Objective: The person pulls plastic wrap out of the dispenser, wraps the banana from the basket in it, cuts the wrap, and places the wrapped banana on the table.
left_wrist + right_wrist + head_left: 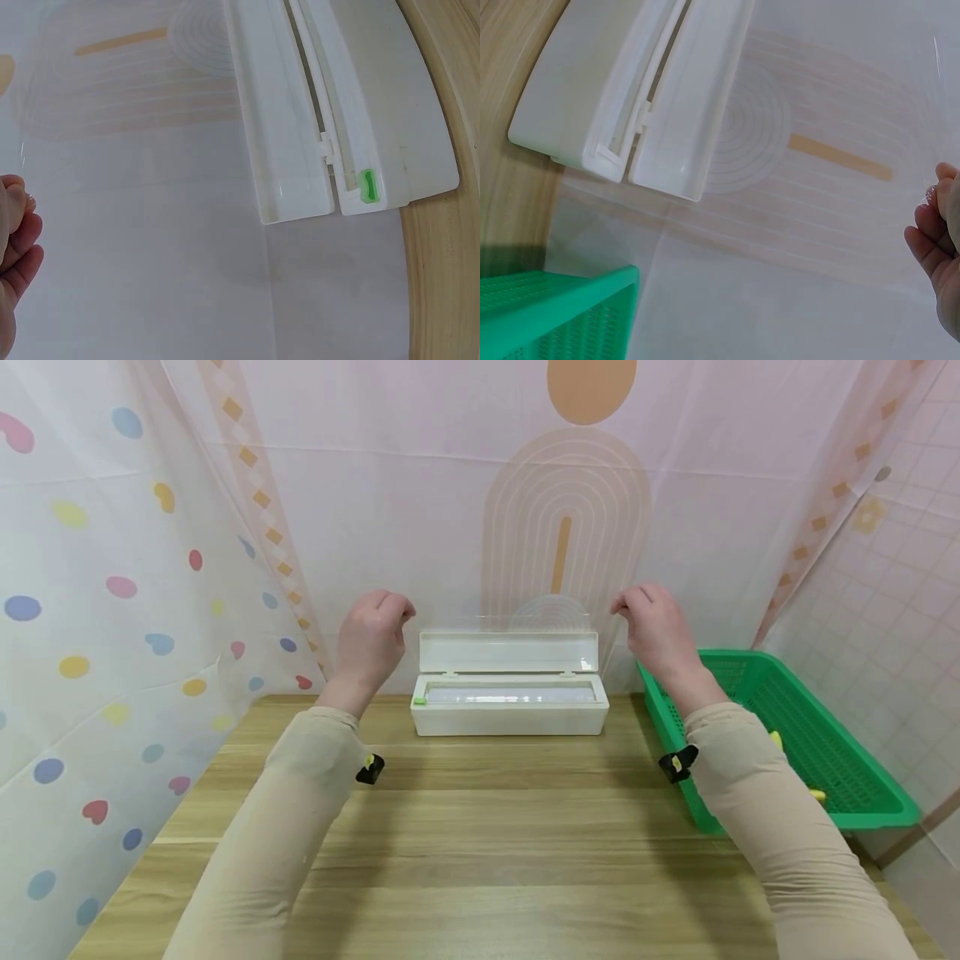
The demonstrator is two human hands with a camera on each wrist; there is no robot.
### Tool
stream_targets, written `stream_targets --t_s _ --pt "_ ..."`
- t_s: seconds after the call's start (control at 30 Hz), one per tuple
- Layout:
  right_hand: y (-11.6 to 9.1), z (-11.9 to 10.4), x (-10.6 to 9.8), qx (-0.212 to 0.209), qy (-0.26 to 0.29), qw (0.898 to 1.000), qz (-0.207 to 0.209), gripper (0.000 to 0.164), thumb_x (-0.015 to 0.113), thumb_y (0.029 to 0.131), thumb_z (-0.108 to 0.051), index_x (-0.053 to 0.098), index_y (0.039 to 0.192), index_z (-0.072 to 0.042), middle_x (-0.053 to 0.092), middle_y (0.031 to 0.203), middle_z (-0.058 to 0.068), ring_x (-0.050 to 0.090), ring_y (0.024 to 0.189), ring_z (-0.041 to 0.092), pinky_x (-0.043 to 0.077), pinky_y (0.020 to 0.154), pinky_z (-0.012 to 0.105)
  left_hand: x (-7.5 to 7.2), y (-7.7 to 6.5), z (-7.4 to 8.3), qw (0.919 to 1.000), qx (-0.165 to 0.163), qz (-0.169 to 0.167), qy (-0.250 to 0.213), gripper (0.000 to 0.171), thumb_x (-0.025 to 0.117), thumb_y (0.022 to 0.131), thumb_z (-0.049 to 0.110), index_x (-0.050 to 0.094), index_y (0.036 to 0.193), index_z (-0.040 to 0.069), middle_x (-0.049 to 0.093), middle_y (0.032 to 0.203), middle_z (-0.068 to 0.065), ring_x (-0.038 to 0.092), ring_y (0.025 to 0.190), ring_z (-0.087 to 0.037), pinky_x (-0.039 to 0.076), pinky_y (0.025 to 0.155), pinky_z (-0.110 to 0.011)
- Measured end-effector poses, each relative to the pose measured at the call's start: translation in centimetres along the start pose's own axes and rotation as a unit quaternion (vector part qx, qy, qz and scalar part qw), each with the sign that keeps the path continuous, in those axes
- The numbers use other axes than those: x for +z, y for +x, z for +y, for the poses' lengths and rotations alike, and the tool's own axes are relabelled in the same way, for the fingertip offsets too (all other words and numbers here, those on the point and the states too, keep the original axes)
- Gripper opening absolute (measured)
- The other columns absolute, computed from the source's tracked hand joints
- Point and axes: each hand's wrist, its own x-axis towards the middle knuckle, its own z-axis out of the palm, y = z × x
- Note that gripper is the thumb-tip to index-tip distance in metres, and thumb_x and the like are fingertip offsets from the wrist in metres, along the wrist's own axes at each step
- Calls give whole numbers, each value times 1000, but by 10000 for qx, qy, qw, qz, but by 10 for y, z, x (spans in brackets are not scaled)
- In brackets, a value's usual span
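Observation:
A long white cling film dispenser sits at the back of the table with its hinged lid raised. Clear film shows inside its slot, and a small green slider marks its left end. A sheet of cling film, nearly invisible but for glints, stretches up behind the lid. My left hand pinches one corner of it, above and left of the dispenser. Level with it on the other side, my right hand pinches the opposite corner; crumpled film shows at the fingertips in both wrist views.
A green plastic basket stands on the right, partly behind my right forearm, with yellow things in it. A printed curtain hangs right behind the dispenser. The wooden table spreads out in front.

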Motion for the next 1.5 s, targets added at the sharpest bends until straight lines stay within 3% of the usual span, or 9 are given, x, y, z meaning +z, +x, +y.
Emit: stream_targets --t_s 0.47,1.23,1.5 --pt "3 -2 -10 -95 -13 9999 107 13 54 93 15 63 96 6 62 95 21 55 96 39 48 87 47 -10 9 2 9996 274 82 5 13 61 85 -18 63 88 -5 65 82 -20 62 79 -38 55 74 -46" --pt "8 -6 -22 -393 25 9981 471 10 56 93 13 63 94 7 61 91 21 55 92 40 48 86 48 -25 17 7 9994 311 91 -74 13 60 86 -18 63 89 -6 65 84 -21 61 81 -37 54 75 -45" --pt "9 -5 -25 -491 47 9969 607 10 57 93 14 64 94 7 62 90 21 55 91 40 48 85 48 -29 20 9 9983 521 250 -89 13 61 85 -19 62 87 -6 64 81 -21 61 78 -38 53 72 -46"
